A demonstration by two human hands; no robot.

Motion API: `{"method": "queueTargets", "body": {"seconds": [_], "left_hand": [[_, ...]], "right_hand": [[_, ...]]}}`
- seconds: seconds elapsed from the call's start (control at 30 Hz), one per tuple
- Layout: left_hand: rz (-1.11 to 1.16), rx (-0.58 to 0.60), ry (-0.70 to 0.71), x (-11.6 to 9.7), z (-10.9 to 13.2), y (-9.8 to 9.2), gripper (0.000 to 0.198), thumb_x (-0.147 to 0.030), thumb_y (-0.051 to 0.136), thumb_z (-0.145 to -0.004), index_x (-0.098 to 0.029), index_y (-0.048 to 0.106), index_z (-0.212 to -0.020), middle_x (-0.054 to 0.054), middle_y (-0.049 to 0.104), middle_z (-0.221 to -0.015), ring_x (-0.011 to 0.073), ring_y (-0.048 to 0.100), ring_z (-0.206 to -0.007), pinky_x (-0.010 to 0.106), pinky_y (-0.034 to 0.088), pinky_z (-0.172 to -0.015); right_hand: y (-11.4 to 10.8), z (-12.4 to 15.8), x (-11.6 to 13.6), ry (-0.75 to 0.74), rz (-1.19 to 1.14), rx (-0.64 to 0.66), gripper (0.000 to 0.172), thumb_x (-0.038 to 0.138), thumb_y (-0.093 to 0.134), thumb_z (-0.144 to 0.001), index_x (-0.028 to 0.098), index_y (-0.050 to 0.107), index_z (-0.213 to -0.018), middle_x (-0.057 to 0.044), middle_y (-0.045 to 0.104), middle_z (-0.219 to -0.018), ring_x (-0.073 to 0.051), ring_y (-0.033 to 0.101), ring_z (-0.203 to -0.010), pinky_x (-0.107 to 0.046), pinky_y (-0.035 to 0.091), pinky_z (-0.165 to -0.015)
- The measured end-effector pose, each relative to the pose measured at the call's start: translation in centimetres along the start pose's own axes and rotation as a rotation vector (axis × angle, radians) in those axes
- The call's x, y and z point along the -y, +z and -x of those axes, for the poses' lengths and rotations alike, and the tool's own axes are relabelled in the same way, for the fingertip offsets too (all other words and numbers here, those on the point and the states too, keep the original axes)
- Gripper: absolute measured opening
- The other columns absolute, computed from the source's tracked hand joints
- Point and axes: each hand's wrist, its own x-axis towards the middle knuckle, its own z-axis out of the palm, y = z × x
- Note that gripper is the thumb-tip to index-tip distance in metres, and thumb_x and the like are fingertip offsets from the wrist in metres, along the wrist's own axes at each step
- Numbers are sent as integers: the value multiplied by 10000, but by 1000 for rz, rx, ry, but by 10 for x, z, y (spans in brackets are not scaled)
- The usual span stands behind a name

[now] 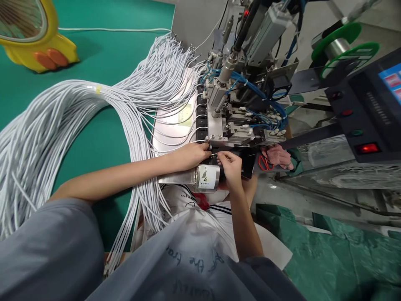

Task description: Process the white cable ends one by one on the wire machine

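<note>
My left hand point(196, 154) is closed at the front edge of the bench machine point(219, 125), its fingertips pinching a thin white cable. Facing it, my right hand point(230, 163) is closed too, with thumb and finger pinched at the end of that cable; the tip is too small to make out. White cables point(177, 121) run over a metal plate point(167, 136) into a row of black holders point(201, 110) on the machine. Below my hands is a metal part with a white label point(208, 177).
A large bundle of white cables point(78, 94) lies across the green mat point(109, 138), under my left forearm. A yellow duck-shaped mirror stand point(58, 50) is at upper left. To the right are a control box point(363, 104), a wire spool point(341, 50) and red-handled scissors point(265, 163).
</note>
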Motion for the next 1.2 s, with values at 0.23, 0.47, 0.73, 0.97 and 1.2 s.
{"method": "queueTargets", "body": {"seconds": [0.23,0.47,0.73,0.97,1.2], "left_hand": [[3,-68,108,1,0,4,271,-108,440,-880,-121,616,-1085,65,583,-861,146,595,-710,250,445,-593],[-44,-72,92,-1,1,1,305,-82,447,-872,-127,601,-1132,62,559,-828,151,587,-691,249,435,-561],[-54,-54,88,-2,1,2,285,-111,434,-898,-121,598,-1132,71,545,-837,148,575,-684,253,425,-551],[-64,-34,69,-1,1,1,283,-101,422,-897,-116,602,-1115,75,543,-846,149,576,-667,258,406,-529],[-38,-20,51,-1,0,3,268,-77,448,-853,-128,634,-1039,76,576,-841,161,598,-672,266,398,-535]], "right_hand": [[-1,-3,-6,40,-31,42,200,359,644,-671,161,616,-678,6,568,-574,-116,523,-536,-251,436,-524],[-2,-2,-5,16,-39,84,220,398,643,-698,181,604,-701,10,566,-608,-117,528,-558,-246,441,-537],[-2,-4,-8,79,-72,149,234,412,649,-693,184,599,-696,1,589,-619,-129,553,-575,-257,460,-546],[-2,-7,-8,-2,10,179,261,437,602,-749,187,554,-692,21,539,-591,-116,506,-550,-248,419,-536],[8,-9,-22,-87,-11,211,412,591,519,-783,214,423,-647,72,303,-514,-83,289,-459,-229,248,-444]]}}
